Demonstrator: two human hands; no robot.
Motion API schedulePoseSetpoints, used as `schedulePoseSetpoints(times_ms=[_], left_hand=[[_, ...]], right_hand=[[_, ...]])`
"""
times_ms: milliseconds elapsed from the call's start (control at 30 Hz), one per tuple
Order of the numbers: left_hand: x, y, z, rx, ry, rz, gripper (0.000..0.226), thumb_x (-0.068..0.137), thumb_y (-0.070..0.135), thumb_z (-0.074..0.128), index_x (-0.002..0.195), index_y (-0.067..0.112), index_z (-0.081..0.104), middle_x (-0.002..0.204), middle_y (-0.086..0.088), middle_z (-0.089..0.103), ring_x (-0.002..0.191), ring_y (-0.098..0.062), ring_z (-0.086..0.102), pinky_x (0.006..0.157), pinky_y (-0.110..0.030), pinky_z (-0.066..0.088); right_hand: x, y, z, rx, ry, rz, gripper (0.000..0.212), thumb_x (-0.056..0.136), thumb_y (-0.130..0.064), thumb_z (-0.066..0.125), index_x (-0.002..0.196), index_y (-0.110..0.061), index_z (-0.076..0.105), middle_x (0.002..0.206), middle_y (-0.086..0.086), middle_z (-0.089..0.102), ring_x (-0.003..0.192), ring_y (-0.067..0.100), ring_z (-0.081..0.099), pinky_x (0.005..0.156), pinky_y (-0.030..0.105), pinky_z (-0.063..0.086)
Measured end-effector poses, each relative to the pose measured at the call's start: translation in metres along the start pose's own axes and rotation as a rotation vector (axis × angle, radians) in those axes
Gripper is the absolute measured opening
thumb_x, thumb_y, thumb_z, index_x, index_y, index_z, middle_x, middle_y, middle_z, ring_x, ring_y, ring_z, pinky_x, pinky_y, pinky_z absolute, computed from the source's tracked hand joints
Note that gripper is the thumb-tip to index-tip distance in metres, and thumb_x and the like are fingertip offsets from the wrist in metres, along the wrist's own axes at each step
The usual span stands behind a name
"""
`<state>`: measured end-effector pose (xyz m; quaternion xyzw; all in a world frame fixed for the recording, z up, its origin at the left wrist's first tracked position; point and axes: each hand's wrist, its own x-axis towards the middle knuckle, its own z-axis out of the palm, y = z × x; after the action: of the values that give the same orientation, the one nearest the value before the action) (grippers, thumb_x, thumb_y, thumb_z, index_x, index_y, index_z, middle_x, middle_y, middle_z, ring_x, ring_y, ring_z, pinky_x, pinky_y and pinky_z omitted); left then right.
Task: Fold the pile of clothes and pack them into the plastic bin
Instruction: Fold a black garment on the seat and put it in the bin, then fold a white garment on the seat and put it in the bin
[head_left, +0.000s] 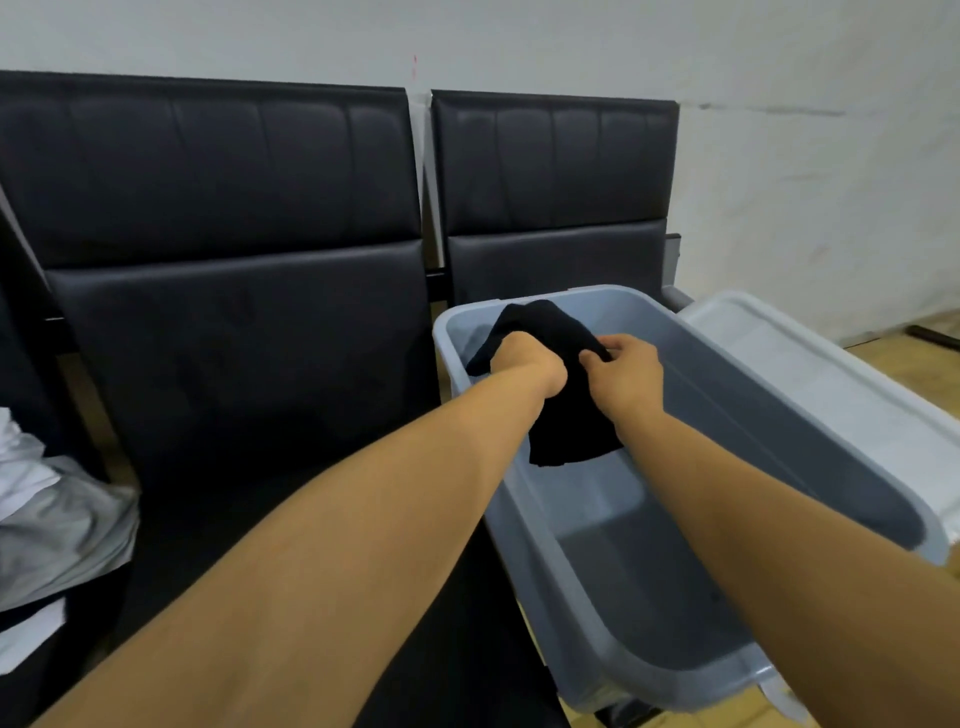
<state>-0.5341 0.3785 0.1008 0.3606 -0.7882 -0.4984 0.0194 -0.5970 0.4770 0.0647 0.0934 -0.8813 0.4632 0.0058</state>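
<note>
Black garment (563, 415) gripped by both hands, left (530, 358) & right (631, 371), over plastic bin (649, 670).

A folded black garment (563, 415) hangs over the far end of the grey plastic bin (545, 551).

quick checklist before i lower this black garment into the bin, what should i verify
1. Both hands hold the black garment: left hand and right hand grip it: ok.
2. Garment is over the plastic bin, not the seats: ok.
3. Bin floor free below: ok, nothing visible in it.
4. Garment folded neatly: cannot tell, it hangs bunched.
5. Lid out of the way, beside the bin: ok.
6. Unfolded light clothes remain on the left: not ok, task unfinished.
</note>
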Motion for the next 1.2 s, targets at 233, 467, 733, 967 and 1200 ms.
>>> schedulePoseSetpoints(times_ms=[233, 467, 733, 967, 1200], left_hand=[[0.002, 0.001, -0.006, -0.080, -0.045, -0.015, 0.035, 0.096, 0.016, 0.050, 0.128, 0.003, 0.053, 0.118, -0.017, 0.059, 0.109, -0.034, 0.057, 0.098, -0.043, 0.052], [-0.016, -0.012, -0.038, -0.323, 0.135, 0.149, 0.019, 0.100, 0.008, 0.044, 0.091, 0.018, 0.057, 0.085, -0.006, 0.060, 0.075, -0.022, 0.056, 0.066, -0.034, 0.049], [-0.052, -0.094, -0.126, -0.501, 0.345, 0.186, 0.019, 0.098, 0.025, 0.052, 0.107, 0.024, 0.069, 0.101, 0.005, 0.066, 0.093, -0.014, 0.062, 0.079, -0.032, 0.053], [-0.080, -0.199, -0.239, -0.447, 0.525, 0.132, 0.018, 0.102, 0.025, 0.052, 0.113, 0.023, 0.066, 0.098, 0.006, 0.066, 0.087, -0.010, 0.062, 0.067, -0.023, 0.046], [-0.106, -0.305, -0.344, -0.374, 0.705, 0.037, 0.015, 0.098, 0.021, 0.051, 0.091, 0.021, 0.065, 0.089, 0.001, 0.067, 0.081, -0.018, 0.061, 0.070, -0.031, 0.049]], right_hand=[[-0.006, 0.008, 0.023, -0.227, -0.181, 0.045, 0.042, 0.100, -0.029, 0.061, 0.131, -0.002, 0.056, 0.127, 0.017, 0.063, 0.111, 0.035, 0.061, 0.080, 0.042, 0.049], [-0.032, -0.037, 0.020, -0.054, -0.054, -0.111, 0.020, 0.099, -0.026, 0.058, 0.112, -0.015, 0.068, 0.106, 0.003, 0.072, 0.099, 0.023, 0.068, 0.082, 0.038, 0.055], [-0.116, -0.111, 0.066, 0.188, -0.110, -0.261, 0.016, 0.098, -0.022, 0.058, 0.085, -0.020, 0.067, 0.080, -0.007, 0.069, 0.074, 0.008, 0.063, 0.068, 0.026, 0.048], [-0.203, -0.165, 0.163, 0.224, -0.327, -0.273, 0.011, 0.097, -0.028, 0.060, 0.089, -0.031, 0.067, 0.078, -0.010, 0.071, 0.078, 0.009, 0.068, 0.080, 0.039, 0.060], [-0.287, -0.218, 0.265, 0.195, -0.543, -0.328, 0.015, 0.101, -0.032, 0.058, 0.098, -0.025, 0.071, 0.080, -0.007, 0.072, 0.079, 0.010, 0.069, 0.083, 0.042, 0.060]])
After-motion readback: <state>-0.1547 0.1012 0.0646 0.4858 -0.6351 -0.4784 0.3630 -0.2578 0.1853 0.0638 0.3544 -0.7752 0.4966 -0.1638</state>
